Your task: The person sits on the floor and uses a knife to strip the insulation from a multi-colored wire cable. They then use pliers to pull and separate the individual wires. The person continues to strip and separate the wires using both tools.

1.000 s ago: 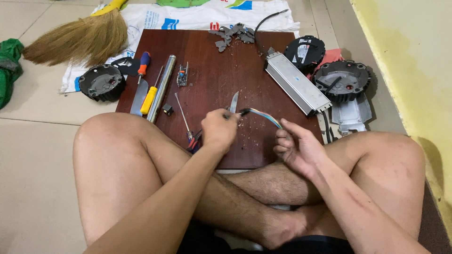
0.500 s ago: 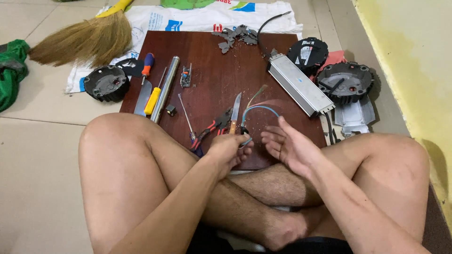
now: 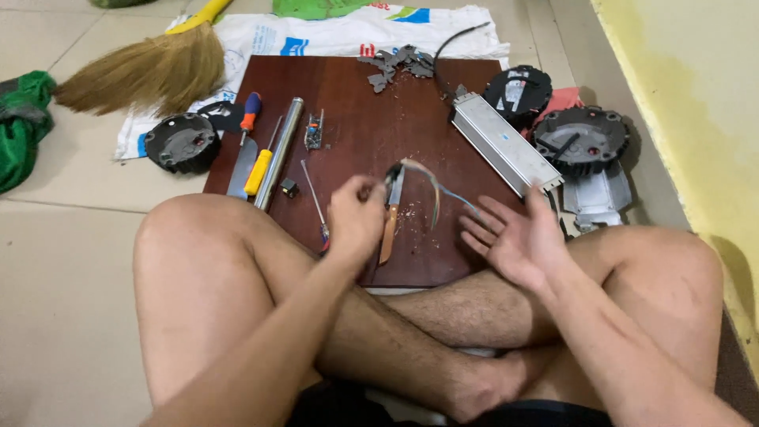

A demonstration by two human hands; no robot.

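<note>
Dark red-brown wooden board (image 3: 371, 103) lies flat on the tiled floor between the knees of a person sitting cross-legged. Near the board's lower middle, the left hand (image 3: 356, 221) is curled into a loose fist, its fingers closed on a dark tool head (image 3: 393, 172) from which a bundle of thin blue and pale wires (image 3: 435, 194) arcs away toward three o'clock. Just beside that fist, at its three o'clock, a knife with a brown wooden handle (image 3: 389, 221) lies on the board, blade pointing to twelve o'clock; whether the hand touches it cannot be told. The right hand (image 3: 514, 237) hovers at the board's four o'clock corner, palm up and fingers spread, holding nothing, with the wire ends close to its fingertips.

At nine o'clock from the left hand lies a slim screwdriver with a red-tipped handle (image 3: 315, 198). Farther toward ten o'clock rest a silver metal tube (image 3: 278, 150), a yellow-handled tool (image 3: 261, 168) and an orange-and-blue-handled screwdriver (image 3: 249, 115). A long grey metal driver box (image 3: 504, 142) sits slanted on the board's two o'clock edge. Grey broken fragments (image 3: 395, 63) are heaped at twelve o'clock. Off the board, a round black housing (image 3: 182, 142) lies at ten o'clock beside a straw broom (image 3: 150, 75).
</note>
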